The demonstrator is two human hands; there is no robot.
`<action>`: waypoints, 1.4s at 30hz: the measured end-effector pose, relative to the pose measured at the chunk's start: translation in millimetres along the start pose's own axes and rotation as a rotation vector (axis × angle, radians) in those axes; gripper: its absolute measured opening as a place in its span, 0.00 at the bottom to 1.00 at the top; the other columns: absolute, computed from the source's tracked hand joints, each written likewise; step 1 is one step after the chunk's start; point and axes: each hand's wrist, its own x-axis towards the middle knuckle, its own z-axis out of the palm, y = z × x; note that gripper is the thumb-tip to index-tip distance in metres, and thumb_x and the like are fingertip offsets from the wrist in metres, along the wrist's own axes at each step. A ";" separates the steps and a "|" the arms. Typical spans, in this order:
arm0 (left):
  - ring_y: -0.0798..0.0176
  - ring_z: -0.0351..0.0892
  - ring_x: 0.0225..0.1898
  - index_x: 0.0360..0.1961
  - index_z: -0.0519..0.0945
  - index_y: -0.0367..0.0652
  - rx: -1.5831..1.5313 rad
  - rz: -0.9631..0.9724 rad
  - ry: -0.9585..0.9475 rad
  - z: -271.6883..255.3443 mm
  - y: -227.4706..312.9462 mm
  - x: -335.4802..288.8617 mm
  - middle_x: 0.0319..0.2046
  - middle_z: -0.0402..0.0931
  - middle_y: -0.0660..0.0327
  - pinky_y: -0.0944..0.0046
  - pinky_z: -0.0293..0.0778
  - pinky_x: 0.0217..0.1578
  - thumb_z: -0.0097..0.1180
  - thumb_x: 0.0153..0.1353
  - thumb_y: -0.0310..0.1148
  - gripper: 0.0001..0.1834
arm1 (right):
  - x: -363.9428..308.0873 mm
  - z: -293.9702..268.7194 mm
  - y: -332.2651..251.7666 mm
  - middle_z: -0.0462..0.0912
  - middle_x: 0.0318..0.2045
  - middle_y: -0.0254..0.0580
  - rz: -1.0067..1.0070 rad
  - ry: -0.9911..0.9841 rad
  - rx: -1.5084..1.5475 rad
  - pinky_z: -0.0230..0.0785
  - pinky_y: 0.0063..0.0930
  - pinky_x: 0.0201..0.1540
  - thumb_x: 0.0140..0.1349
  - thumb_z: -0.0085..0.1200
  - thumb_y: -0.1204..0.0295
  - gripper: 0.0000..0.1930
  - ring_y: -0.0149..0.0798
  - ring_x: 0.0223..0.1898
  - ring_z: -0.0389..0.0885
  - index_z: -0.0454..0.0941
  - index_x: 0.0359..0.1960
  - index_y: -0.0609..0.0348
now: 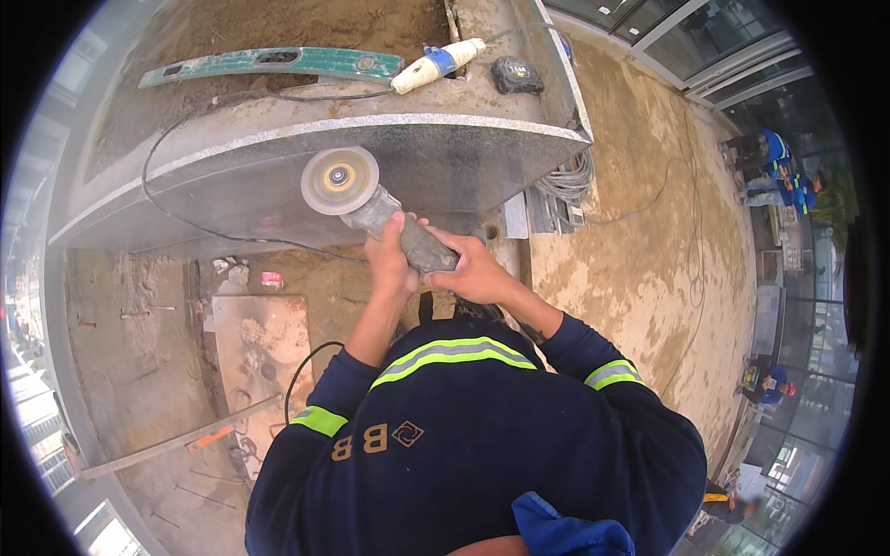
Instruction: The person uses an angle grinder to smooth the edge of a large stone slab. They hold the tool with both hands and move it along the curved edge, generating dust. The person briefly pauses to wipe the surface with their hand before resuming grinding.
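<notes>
Both of my hands are wrapped round the grey, dusty body of an angle grinder (pixel 419 243). My left hand (pixel 391 255) grips it near the head, and my right hand (pixel 473 267) closes round the rear part. The round cutting disc (pixel 340 182) points away from me, its flat face turned up. Beneath and behind the disc stands a dark grey stone slab (pixel 250 190) with a pale top edge; whether the disc touches it I cannot tell. A black cable (pixel 190 222) loops over the slab's edge at the left.
On the ledge beyond the slab lie a green spirit level (pixel 324 63), a white and blue plug connector (pixel 436 65) and a black tape measure (pixel 516 76). Coiled grey cable (pixel 566 182) sits at the slab's right end. Lower left is a flat board (pixel 262 352). Several people stand far right.
</notes>
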 end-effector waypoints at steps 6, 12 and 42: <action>0.55 0.83 0.45 0.53 0.72 0.38 0.027 -0.006 -0.019 4.0 -5.5 -5.5 0.43 0.79 0.54 0.51 0.82 0.46 0.62 0.68 0.38 0.19 | -9.6 -3.4 1.6 0.83 0.50 0.43 0.027 0.013 0.037 0.70 0.21 0.29 0.54 0.67 0.74 0.46 0.22 0.26 0.73 0.59 0.76 0.67; 0.55 0.83 0.45 0.52 0.72 0.37 0.020 -0.023 0.019 3.3 -2.5 -3.1 0.42 0.80 0.54 0.52 0.82 0.46 0.60 0.69 0.35 0.18 | -6.3 -2.6 0.1 0.82 0.55 0.45 0.039 0.004 0.051 0.70 0.21 0.30 0.54 0.67 0.74 0.46 0.21 0.26 0.73 0.59 0.76 0.69; 0.54 0.83 0.44 0.52 0.73 0.38 -0.023 -0.015 0.035 9.9 -2.6 -3.0 0.42 0.79 0.55 0.52 0.82 0.45 0.61 0.68 0.34 0.17 | -4.0 -9.8 -16.6 0.83 0.55 0.47 0.035 -0.014 0.010 0.75 0.24 0.47 0.53 0.67 0.76 0.43 0.27 0.44 0.79 0.63 0.73 0.72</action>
